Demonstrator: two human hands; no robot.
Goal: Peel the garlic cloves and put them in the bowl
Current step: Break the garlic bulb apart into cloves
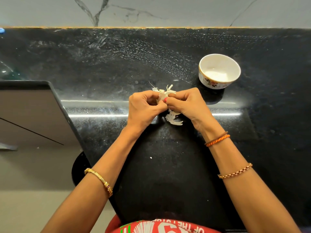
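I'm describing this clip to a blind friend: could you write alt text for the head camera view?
Seen from above, a person's left hand and right hand together grip a garlic bulb over a black stone counter, picking at its papery skin. Loose peel lies just below the hands, and a white floral bowl stands to the right.

I see a white bowl point(219, 71) with a gold rim and painted flowers on a speckled black counter point(104, 64), papery white garlic point(164, 95), an orange thread bracelet point(218, 140), and a grey-veined pale wall point(151, 10).
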